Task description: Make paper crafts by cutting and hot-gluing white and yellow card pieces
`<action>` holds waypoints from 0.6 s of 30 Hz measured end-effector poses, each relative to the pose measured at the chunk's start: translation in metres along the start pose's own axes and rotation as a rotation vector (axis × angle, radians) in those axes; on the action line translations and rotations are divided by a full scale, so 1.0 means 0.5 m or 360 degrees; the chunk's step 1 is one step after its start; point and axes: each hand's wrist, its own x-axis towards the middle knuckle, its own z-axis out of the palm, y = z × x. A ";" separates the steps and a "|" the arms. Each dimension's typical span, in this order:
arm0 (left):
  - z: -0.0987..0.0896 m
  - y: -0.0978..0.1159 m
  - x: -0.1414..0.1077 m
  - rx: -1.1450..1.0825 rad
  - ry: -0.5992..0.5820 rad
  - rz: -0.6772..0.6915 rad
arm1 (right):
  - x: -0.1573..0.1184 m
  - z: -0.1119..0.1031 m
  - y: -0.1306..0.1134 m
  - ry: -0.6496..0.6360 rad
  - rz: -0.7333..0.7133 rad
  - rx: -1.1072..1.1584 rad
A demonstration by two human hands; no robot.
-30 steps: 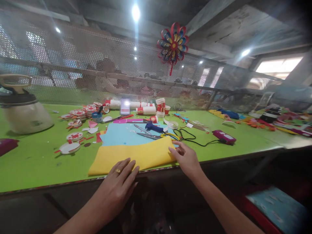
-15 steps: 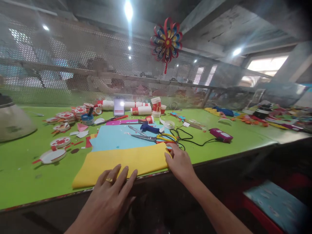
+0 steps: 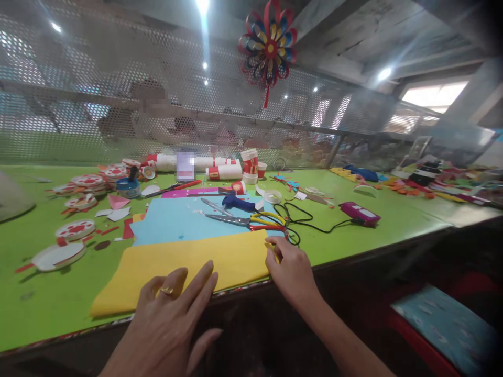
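Note:
A folded yellow sheet (image 3: 188, 267) lies along the front edge of the green table, over part of a light blue sheet (image 3: 168, 220). My left hand (image 3: 173, 309) rests on the yellow sheet's front edge, fingers spread, a gold ring on one finger. At the sheet's right end, my right hand (image 3: 291, 267) pinches its edge between thumb and bent fingers. Just behind lie scissors with yellow and red handles (image 3: 267, 222) and a dark blue glue gun (image 3: 239, 203).
Round red-and-white paper pieces (image 3: 75, 229) and a blue jar (image 3: 128, 187) are at the left. White paper cups (image 3: 225, 172) line the back. A purple box (image 3: 359, 214) with a black cord lies right. Above hangs a paper flower (image 3: 270, 48).
The view has shifted a little, and the table's left side sits further left. My left hand's fingers have moved slightly and its thumb now sticks out. My right hand stays at the sheet's right end.

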 end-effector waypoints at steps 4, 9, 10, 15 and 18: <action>0.001 0.000 -0.003 -0.0003 0.0010 0.0015 | 0.000 0.002 0.000 -0.0002 0.0023 -0.0012; -0.004 0.005 0.000 0.0040 0.0011 0.0034 | -0.001 0.003 -0.001 0.0000 0.0024 -0.0034; -0.005 0.006 0.001 0.0052 0.0008 0.0031 | -0.002 0.004 -0.002 0.0004 0.0024 -0.0040; -0.006 0.012 0.004 0.0037 -0.0019 0.0013 | -0.007 0.009 -0.004 0.0018 -0.0008 -0.0128; -0.009 0.016 0.005 -0.0018 -0.0062 -0.0029 | -0.006 0.004 0.002 -0.0002 -0.0040 -0.0173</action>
